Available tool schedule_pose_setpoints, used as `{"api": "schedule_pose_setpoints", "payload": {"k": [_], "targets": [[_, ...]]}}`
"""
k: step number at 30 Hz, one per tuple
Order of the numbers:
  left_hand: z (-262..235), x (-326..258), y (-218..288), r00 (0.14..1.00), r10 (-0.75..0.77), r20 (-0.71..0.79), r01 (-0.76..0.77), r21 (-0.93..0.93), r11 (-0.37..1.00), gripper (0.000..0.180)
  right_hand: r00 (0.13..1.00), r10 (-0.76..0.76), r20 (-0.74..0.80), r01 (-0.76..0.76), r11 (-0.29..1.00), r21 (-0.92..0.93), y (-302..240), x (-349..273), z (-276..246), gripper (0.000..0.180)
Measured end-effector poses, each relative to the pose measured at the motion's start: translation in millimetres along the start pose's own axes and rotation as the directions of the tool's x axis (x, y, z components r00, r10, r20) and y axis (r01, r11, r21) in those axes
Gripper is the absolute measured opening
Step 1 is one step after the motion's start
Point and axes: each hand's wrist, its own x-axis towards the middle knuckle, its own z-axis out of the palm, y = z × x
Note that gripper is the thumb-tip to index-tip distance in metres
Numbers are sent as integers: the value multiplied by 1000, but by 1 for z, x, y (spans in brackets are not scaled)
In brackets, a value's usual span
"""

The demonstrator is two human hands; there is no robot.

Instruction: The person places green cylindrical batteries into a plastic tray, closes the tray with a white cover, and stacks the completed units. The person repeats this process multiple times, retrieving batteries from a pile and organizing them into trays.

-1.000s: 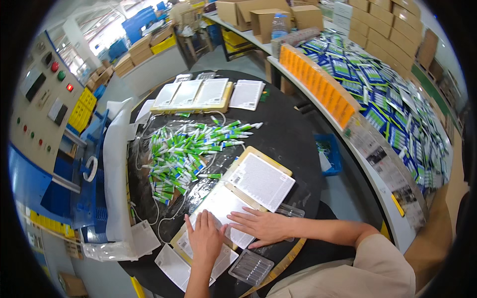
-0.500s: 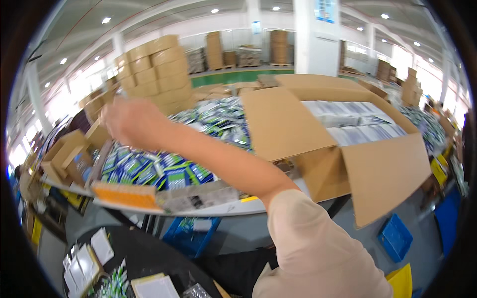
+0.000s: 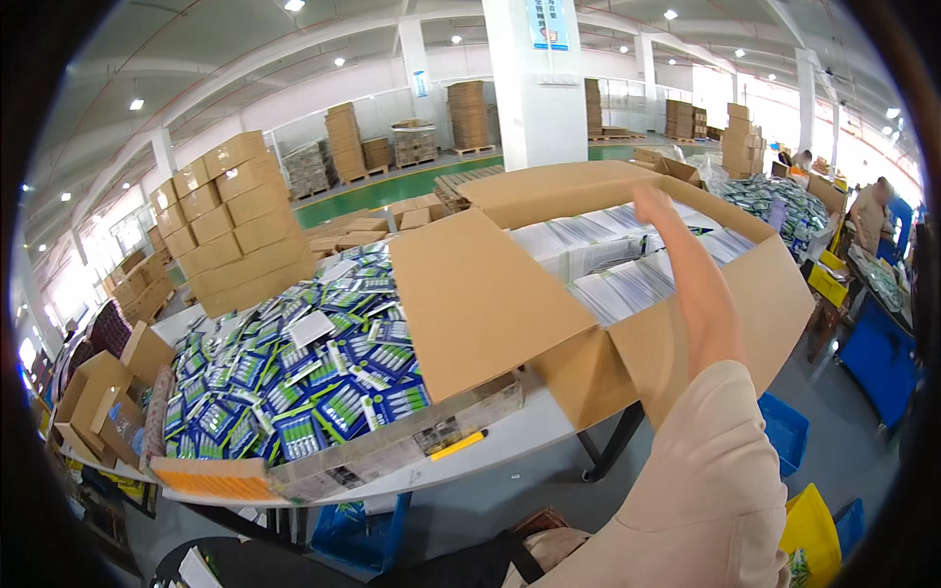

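Observation:
My right hand point(image 3: 654, 204) is over a large open cardboard carton point(image 3: 490, 284), at its packed contents. Its fingers are curled closed; whatever they grip is hidden. Inside the carton stand tight rows of thin white cards or packs point(image 3: 613, 294), on edge. Left of the carton lies a broad heap of blue-and-green blister packs point(image 3: 314, 382), each with slim green and white pieces. A plain white card point(image 3: 311, 328) rests on that heap. My left hand is out of the picture.
Low cardboard walls point(image 3: 392, 446) edge the heap on the white table point(image 3: 510, 446). A yellow pen-like tool point(image 3: 459, 444) lies by the table's front edge. Blue bins point(image 3: 361, 534) sit below. Stacked cartons point(image 3: 235, 216) stand behind; another person point(image 3: 869, 216) is at far right.
My right hand has swung from above the left of the heap across to the carton, reaching in at the white rows. The view has turned right, and the black round surface has mostly left it.

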Motion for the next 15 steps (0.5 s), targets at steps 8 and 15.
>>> {"api": "schedule_pose_setpoints", "payload": {"k": [8, 15], "targets": [[-11, 111, 166, 705, 623, -339, -705, -246, 665, 34, 863, -364, 350, 319, 931, 179, 80, 15, 91, 52], [47, 150, 317, 516, 856, 32, -688, -579, 437, 27, 575, -533, 621, 389, 846, 365, -7, 44, 121, 75]]}}
